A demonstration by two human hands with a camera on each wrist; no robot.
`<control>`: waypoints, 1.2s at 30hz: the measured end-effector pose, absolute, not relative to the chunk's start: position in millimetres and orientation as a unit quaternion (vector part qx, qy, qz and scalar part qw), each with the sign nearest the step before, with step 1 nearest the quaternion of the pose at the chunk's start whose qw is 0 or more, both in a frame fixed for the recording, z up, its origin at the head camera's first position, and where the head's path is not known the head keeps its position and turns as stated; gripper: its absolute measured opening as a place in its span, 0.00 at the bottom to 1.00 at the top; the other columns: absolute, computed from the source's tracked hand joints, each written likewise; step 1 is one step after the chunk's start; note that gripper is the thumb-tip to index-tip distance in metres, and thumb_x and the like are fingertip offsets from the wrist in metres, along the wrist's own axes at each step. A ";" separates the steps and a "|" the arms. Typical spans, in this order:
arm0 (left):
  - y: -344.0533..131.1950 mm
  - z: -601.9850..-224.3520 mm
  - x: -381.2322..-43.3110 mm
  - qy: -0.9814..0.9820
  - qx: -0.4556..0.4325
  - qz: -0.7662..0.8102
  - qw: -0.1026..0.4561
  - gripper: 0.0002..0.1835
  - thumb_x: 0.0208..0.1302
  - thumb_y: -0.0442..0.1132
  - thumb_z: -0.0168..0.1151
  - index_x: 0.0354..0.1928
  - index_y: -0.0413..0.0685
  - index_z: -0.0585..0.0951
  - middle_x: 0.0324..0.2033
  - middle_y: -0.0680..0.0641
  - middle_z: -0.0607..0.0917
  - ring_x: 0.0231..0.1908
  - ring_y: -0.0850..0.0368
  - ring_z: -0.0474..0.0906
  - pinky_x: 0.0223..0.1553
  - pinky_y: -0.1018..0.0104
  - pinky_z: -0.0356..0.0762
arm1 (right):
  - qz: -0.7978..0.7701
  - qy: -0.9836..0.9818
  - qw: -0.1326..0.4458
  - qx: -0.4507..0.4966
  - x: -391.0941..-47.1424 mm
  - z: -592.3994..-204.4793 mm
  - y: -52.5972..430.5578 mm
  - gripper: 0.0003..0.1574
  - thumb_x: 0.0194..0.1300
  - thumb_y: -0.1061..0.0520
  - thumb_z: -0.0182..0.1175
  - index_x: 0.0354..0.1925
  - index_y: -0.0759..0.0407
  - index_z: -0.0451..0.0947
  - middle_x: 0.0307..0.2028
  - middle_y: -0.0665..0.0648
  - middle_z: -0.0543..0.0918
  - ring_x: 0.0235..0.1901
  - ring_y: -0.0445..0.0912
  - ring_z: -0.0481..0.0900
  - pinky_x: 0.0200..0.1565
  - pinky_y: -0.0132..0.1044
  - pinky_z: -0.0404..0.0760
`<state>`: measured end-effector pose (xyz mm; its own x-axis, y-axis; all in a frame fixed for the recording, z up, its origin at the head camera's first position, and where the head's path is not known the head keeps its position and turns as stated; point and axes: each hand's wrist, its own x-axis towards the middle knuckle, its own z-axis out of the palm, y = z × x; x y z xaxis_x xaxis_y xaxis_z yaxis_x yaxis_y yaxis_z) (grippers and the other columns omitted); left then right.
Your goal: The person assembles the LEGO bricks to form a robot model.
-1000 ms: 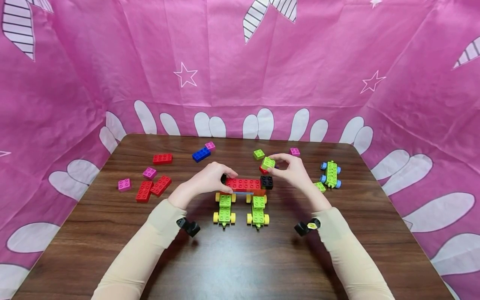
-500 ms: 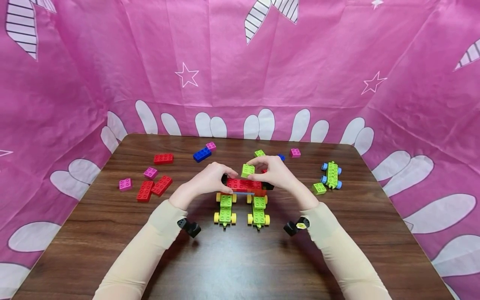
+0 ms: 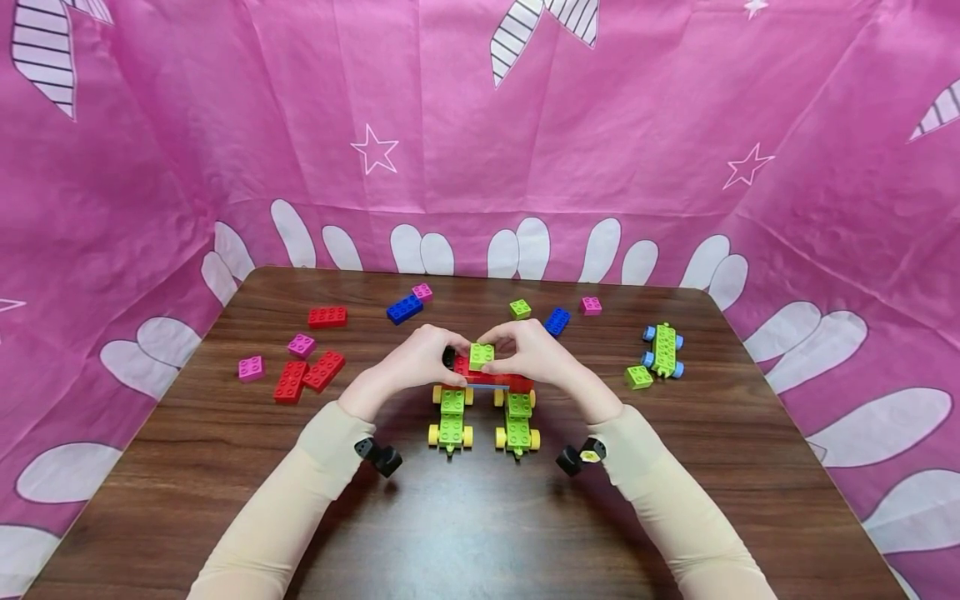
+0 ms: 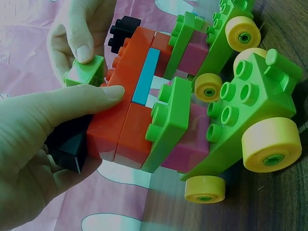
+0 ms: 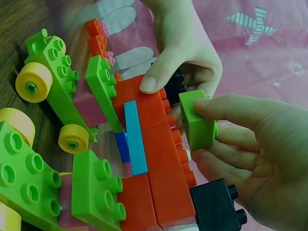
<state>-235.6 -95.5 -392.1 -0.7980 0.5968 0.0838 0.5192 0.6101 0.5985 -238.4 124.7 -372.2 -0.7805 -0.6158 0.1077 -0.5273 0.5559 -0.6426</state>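
Observation:
A toy-brick build stands mid-table on two green wheeled bases [image 3: 451, 429] with yellow wheels. Pink and green bricks rise from them to a bridge of red bricks [image 5: 166, 178], a light-blue strip [image 5: 136, 144] beneath it. Black bricks [image 5: 215, 207] sit at both ends of the bridge. My left hand [image 3: 416, 358] grips the left end, its thumb on the red front face and its fingers behind the black brick [image 4: 67, 142]. Between thumb and fingers, my right hand [image 3: 536, 357] pinches a small lime-green brick [image 3: 482, 357] right at the red studs, near my left thumb.
Loose red bricks [image 3: 290, 382] and pink bricks [image 3: 302, 346] lie to the left. Blue bricks [image 3: 405, 309] and a green brick [image 3: 520, 309] are toward the back. On the right stand a green base with blue wheels [image 3: 663, 350] and another green brick [image 3: 638, 377].
My right hand has carried the lime-green brick leftward and down from behind the right end to the middle of the red bridge. The left hand has kept its grip in place.

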 end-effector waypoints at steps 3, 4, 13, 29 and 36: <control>-95.6 -392.7 -235.7 0.894 0.311 0.317 0.063 0.24 0.50 0.41 0.76 0.50 0.40 0.83 0.43 0.47 0.87 0.42 0.57 0.80 0.48 0.62 0.80 | -0.341 0.879 0.073 -0.326 -237.7 -372.6 123.6 0.22 0.55 0.55 0.72 0.48 0.62 0.83 0.44 0.58 0.87 0.40 0.48 0.85 0.44 0.38 0.84; -95.7 -392.7 -235.6 0.893 0.310 0.319 0.063 0.24 0.50 0.41 0.76 0.50 0.40 0.83 0.43 0.47 0.87 0.41 0.57 0.80 0.48 0.63 0.80 | -0.339 0.879 0.074 -0.326 -237.7 -373.1 123.3 0.22 0.55 0.55 0.72 0.48 0.62 0.83 0.44 0.57 0.87 0.40 0.48 0.85 0.44 0.38 0.84; -95.9 -392.6 -234.8 0.891 0.315 0.322 0.058 0.23 0.50 0.41 0.76 0.49 0.41 0.83 0.42 0.47 0.87 0.40 0.58 0.80 0.46 0.63 0.80 | -0.328 0.883 0.076 -0.327 -238.0 -375.6 122.6 0.23 0.55 0.55 0.71 0.49 0.61 0.83 0.45 0.57 0.87 0.41 0.47 0.85 0.44 0.38 0.84; -96.6 -394.4 -236.4 0.889 0.317 0.326 0.059 0.20 0.50 0.41 0.76 0.46 0.42 0.85 0.36 0.50 0.87 0.33 0.61 0.76 0.37 0.69 0.77 | -0.324 0.883 0.072 -0.331 -238.3 -377.2 119.3 0.20 0.54 0.55 0.72 0.46 0.59 0.85 0.42 0.55 0.88 0.40 0.46 0.85 0.42 0.36 0.84; -96.0 -395.3 -237.0 0.888 0.321 0.326 0.053 0.18 0.49 0.41 0.76 0.43 0.42 0.85 0.32 0.51 0.86 0.29 0.61 0.74 0.32 0.70 0.75 | -0.303 0.891 0.062 -0.333 -236.8 -375.4 118.2 0.20 0.54 0.56 0.72 0.47 0.59 0.85 0.42 0.56 0.87 0.40 0.46 0.85 0.41 0.36 0.84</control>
<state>-237.0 -96.0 -395.3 -0.7888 0.6039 0.1148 0.5350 0.5824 0.6120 -236.8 118.2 -375.4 -0.7708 -0.6306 0.0906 -0.5547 0.5944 -0.5822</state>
